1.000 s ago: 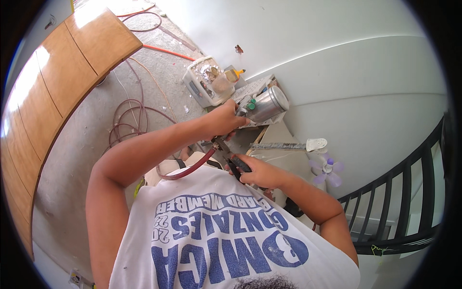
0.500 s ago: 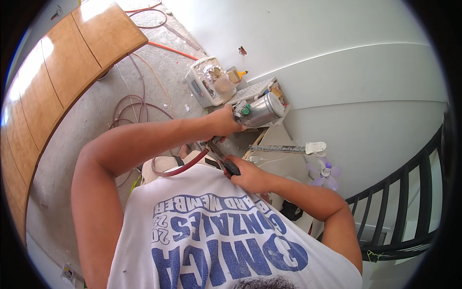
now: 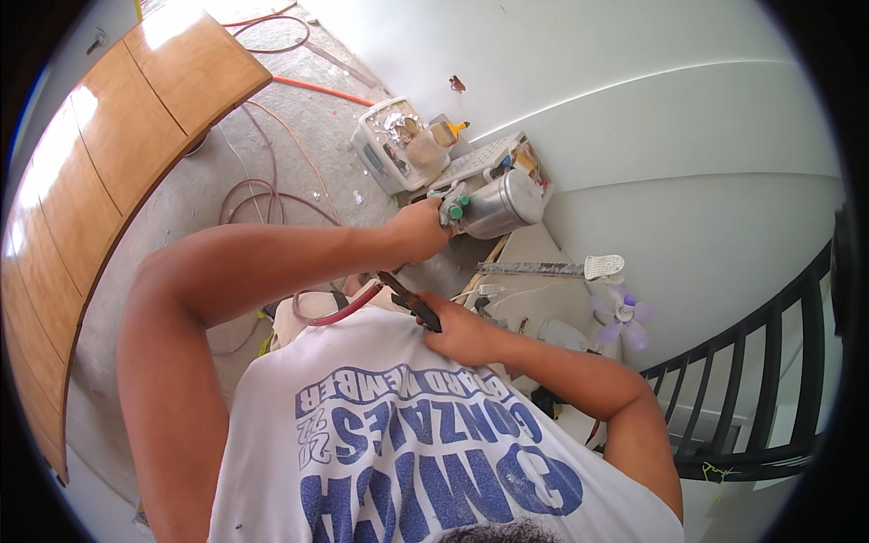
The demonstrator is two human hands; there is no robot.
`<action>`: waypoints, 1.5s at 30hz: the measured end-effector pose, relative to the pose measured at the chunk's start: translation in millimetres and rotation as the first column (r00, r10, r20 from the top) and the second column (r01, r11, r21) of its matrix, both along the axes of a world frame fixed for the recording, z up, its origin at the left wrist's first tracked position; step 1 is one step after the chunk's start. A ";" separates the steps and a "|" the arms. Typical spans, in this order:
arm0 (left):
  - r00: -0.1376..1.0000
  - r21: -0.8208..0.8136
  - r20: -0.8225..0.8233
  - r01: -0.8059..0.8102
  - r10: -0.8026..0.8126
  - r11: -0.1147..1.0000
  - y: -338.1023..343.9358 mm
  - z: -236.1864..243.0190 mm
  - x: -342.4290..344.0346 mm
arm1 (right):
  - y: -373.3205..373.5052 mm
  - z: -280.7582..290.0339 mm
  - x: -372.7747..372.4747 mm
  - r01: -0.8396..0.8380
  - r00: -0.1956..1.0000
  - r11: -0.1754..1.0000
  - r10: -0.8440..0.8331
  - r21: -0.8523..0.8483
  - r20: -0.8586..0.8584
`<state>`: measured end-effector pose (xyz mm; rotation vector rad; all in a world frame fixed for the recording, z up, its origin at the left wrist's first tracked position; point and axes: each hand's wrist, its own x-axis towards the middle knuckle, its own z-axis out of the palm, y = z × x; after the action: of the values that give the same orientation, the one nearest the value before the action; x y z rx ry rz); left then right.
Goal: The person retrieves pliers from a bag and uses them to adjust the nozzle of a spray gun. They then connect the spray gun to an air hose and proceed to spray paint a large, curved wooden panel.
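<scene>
Red flexible hose (image 3: 348, 311) is curving in front of the white printed shirt (image 3: 362, 407), its end lying just beside the tip of a dark plier-like metal tool (image 3: 414, 303). On the right, the right hand (image 3: 463, 333) is gripping that tool, fingers wrapping its handles; whether the tip is clamping anything is not showing. Farther off, the left hand (image 3: 422, 231) is holding a silver spray gun (image 3: 446, 210) with a cylindrical metal cup (image 3: 503, 204), fingers closing around its partly hidden grip. If a hose joint is being worked, bracing the gun firmly, seating the tool squarely and holding the cup upright would probably be helping. Beyond, a white plastic bin (image 3: 377, 163) is standing on the gray floor (image 3: 308, 149).
</scene>
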<state>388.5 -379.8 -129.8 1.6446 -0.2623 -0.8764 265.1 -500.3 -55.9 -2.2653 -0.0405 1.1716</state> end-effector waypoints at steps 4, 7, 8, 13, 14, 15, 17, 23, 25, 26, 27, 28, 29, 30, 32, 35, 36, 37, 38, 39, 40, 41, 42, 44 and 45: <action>0.997 -0.013 0.047 0.060 -0.060 0.998 3.1 5.8 -3.5 | -2.4 -6.0 -6.9 -0.033 0.993 0.999 0.028 0.041 0.115; 0.999 -0.052 -0.028 0.045 -0.046 0.998 5.9 5.6 -4.9 | -4.9 -9.7 -8.0 -0.053 0.988 0.997 0.044 0.059 0.149; 0.997 -0.066 -0.067 0.037 -0.041 0.997 6.9 6.3 -5.1 | -5.9 -11.1 -7.2 -0.052 0.990 0.997 0.043 0.064 0.133; 0.986 -0.083 -0.155 0.054 -0.067 0.995 13.0 6.5 -4.6 | -5.0 -12.8 -5.4 -0.049 0.993 0.994 0.039 0.095 0.108; 0.983 -0.104 -0.170 0.046 -0.064 0.994 14.1 5.1 -5.0 | -5.7 -15.8 -6.0 -0.046 0.993 0.994 0.035 0.098 0.115; 0.979 -0.113 -0.190 0.053 -0.073 0.992 14.0 0.3 -4.8 | -5.7 -18.7 -6.2 -0.044 0.992 0.994 0.032 0.102 0.119; 0.969 -0.132 -0.229 0.063 -0.092 0.989 13.4 -9.8 -3.7 | -3.7 -18.3 -5.9 -0.020 0.994 0.992 0.007 0.125 0.105; 0.942 -0.219 -0.322 0.024 -0.096 0.975 19.9 -12.3 -3.7 | -2.1 -27.5 -5.9 -0.012 0.995 0.988 -0.004 0.155 0.101; 0.928 -0.229 -0.356 0.028 -0.111 0.973 19.4 -18.3 -3.7 | -0.8 -29.7 -4.0 -0.010 0.995 0.985 -0.006 0.170 0.095; 0.920 -0.234 -0.374 0.030 -0.118 0.972 19.3 -21.4 -3.7 | 0.1 -30.3 -3.3 -0.002 0.996 0.984 -0.014 0.181 0.085; 0.918 -0.237 -0.377 0.031 -0.121 0.971 19.5 -22.2 -3.7 | 0.4 -31.5 -3.7 0.012 0.997 0.982 -0.026 0.191 0.073; 0.917 -0.240 -0.379 0.032 -0.124 0.970 19.9 -23.1 -3.5 | -0.3 -34.6 -5.4 0.009 0.995 0.982 -0.027 0.190 0.095; 0.915 -0.242 -0.382 0.033 -0.127 0.970 20.2 -24.0 -3.8 | -1.6 -39.2 -8.3 0.006 0.993 0.982 -0.029 0.189 0.116; 0.913 -0.250 -0.388 0.028 -0.127 0.968 20.2 -25.3 -3.5 | -2.3 -41.9 -9.0 0.001 0.989 0.982 -0.028 0.188 0.142; 0.908 -0.265 -0.399 0.020 -0.129 0.964 20.3 -27.9 -3.4 | -0.3 -39.8 -7.7 0.001 0.991 0.983 -0.025 0.182 0.131; 0.901 -0.260 -0.404 0.050 -0.156 0.964 19.7 -29.0 -2.2 | 0.6 -36.5 -5.6 0.009 0.996 0.982 -0.026 0.189 0.088; 0.893 -0.272 -0.420 0.049 -0.164 0.961 19.7 -30.3 -1.3 | 1.0 -36.9 -4.7 0.013 0.997 0.981 -0.027 0.195 0.071; 0.883 -0.284 -0.436 0.048 -0.174 0.958 19.6 -31.6 -0.8 | 0.9 -38.0 -4.4 0.012 0.996 0.980 -0.029 0.200 0.084; 0.873 -0.295 -0.451 0.048 -0.183 0.954 19.6 -32.8 -0.2 | 0.5 -39.4 -4.6 0.012 0.995 0.979 -0.032 0.205 0.097; 0.869 -0.296 -0.461 0.042 -0.181 0.954 20.2 -33.1 -0.2 | 0.4 -40.5 -5.2 0.013 0.993 0.978 -0.037 0.209 0.109; 0.864 -0.297 -0.471 0.036 -0.179 0.954 21.2 -33.5 -0.3 | 1.2 -40.5 -4.8 0.016 0.994 0.977 -0.038 0.212 0.101; 0.859 -0.298 -0.481 0.030 -0.177 0.954 22.0 -33.7 -0.2 | 2.6 -40.0 -3.6 0.019 0.995 0.976 -0.040 0.215 0.093; 0.854 -0.312 -0.485 0.029 -0.186 0.950 22.1 -35.4 0.3 | 3.4 -40.5 -2.7 0.024 0.995 0.975 -0.044 0.219 0.085; 0.845 -0.338 -0.494 0.029 -0.204 0.941 22.2 -38.3 1.0 | 3.0 -42.1 -2.1 0.026 0.996 0.977 -0.043 0.212 0.072; 0.838 -0.331 -0.510 0.016 -0.193 0.944 23.0 -37.3 0.8 | 2.5 -42.9 -2.5 0.028 0.997 0.977 -0.042 0.209 0.064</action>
<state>389.3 -356.9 -167.1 1.0398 -0.0921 -1.2741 262.6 -497.8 -98.8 -2.1117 -0.1426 1.0211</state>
